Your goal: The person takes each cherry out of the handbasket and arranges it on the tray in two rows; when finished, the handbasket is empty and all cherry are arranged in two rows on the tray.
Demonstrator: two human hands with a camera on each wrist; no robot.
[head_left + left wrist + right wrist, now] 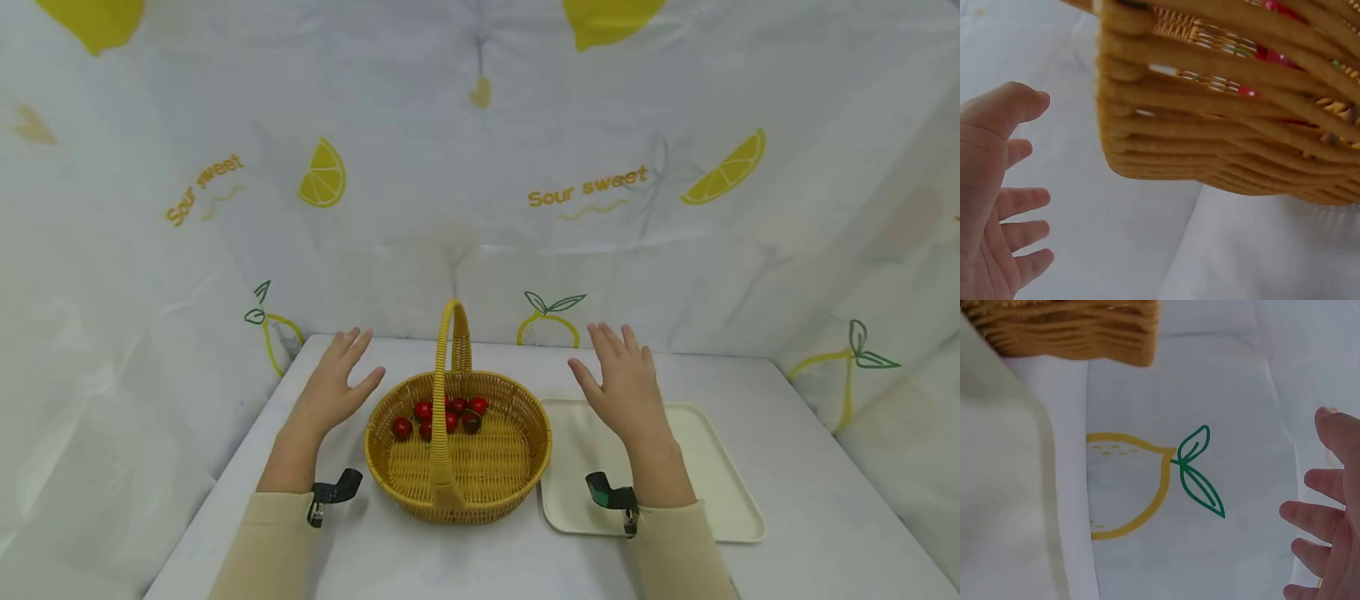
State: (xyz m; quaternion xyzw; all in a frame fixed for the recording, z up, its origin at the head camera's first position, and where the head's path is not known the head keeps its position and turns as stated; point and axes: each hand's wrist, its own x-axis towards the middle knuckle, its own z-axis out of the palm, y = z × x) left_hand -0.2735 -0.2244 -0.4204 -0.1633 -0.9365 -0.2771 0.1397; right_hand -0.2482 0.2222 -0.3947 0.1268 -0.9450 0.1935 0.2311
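Observation:
A woven wicker basket (491, 504) with a tall arched handle stands on the table in the head view, between the two hands. Several red cherries (402, 428) lie inside it, mostly toward its left and back. My left hand (330, 392) is held up to the left of the basket, fingers spread, touching nothing; the left wrist view shows this hand (991, 187) apart from the basket's woven side (1166, 125). Over the cream tray (701, 433) to the right, my right hand (622, 387) is raised with its fingers extended and holds nothing.
The white table (390, 567) meets a white curtain (450, 208) printed with lemons along its back edge and at both sides. In the right wrist view, the tray (1004, 487) lies close beside the basket.

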